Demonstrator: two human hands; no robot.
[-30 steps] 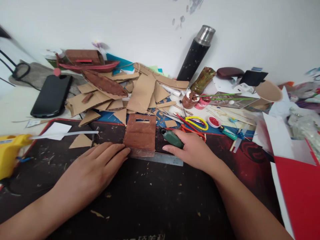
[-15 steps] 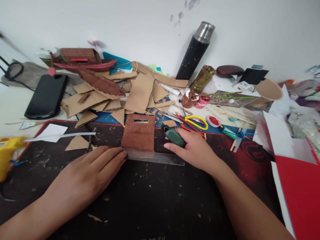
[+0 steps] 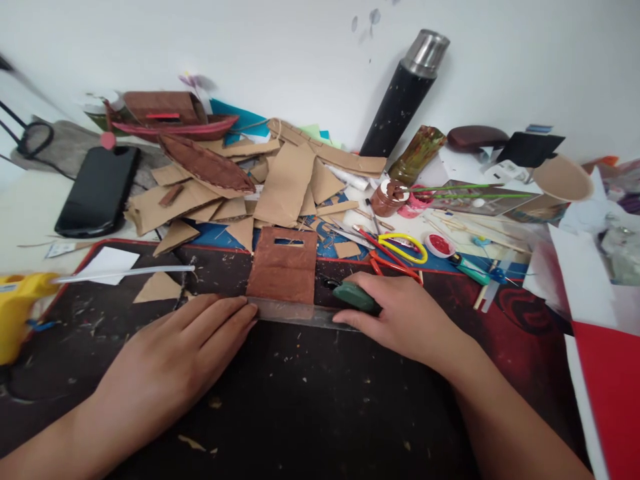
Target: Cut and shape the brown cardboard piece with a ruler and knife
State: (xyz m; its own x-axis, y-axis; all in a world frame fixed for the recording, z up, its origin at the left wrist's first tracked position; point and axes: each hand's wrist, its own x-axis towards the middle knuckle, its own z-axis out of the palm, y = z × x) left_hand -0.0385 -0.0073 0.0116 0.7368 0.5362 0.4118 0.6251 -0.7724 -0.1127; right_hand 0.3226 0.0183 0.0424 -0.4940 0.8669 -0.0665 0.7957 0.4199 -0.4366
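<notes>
A reddish-brown rectangular piece (image 3: pixel 283 270) with a narrow slot near its top lies on the dark mat. Along its lower edge runs a clear ruler (image 3: pixel 287 311). My left hand (image 3: pixel 175 360) presses on the ruler's left end with its fingers flat and side by side. My right hand (image 3: pixel 395 307) is closed round a dark green tool (image 3: pixel 356 297), just right of the brown piece and over the ruler's right part. The tool's black tip points left, towards the brown piece.
Cardboard scraps (image 3: pixel 287 183) pile up behind the mat. Scissors with yellow handles (image 3: pixel 405 247), paint pots (image 3: pixel 390 197) and a black thermos (image 3: pixel 403 93) stand or lie at the back right. A yellow glue gun (image 3: pixel 20 307) is at the left, beneath a phone (image 3: pixel 97 192).
My right hand has come down slightly with the green tool, nearer the ruler. The camera view has shifted a little. My left hand keeps its place on the ruler.
</notes>
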